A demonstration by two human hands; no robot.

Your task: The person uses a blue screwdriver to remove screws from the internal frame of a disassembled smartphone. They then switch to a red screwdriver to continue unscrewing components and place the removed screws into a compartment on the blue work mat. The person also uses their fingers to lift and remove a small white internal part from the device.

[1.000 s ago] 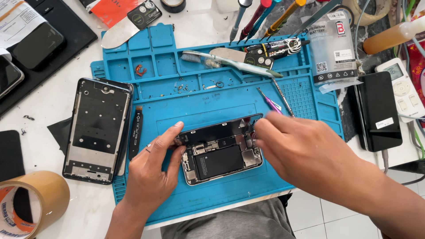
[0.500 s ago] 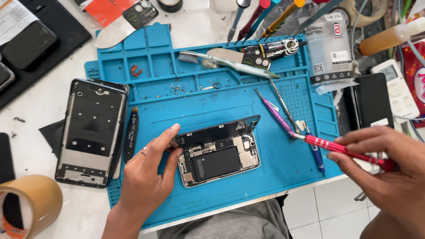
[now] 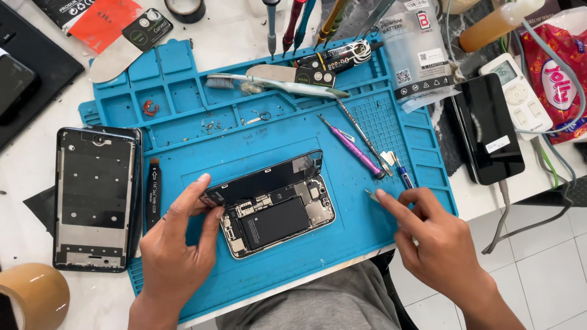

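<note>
On blue mat (image 3: 183, 79) | one opened phone (image 3: 278, 214) | two hands: left hand (image 3: 180, 244), right hand (image 3: 437, 241)

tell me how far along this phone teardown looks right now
Done: the opened phone lies on the blue mat, insides bared. In hand: the left hand props its lifted screen; the right hand pinches a small metal tool beside it. Left: screen not yet off, battery seated.
</note>
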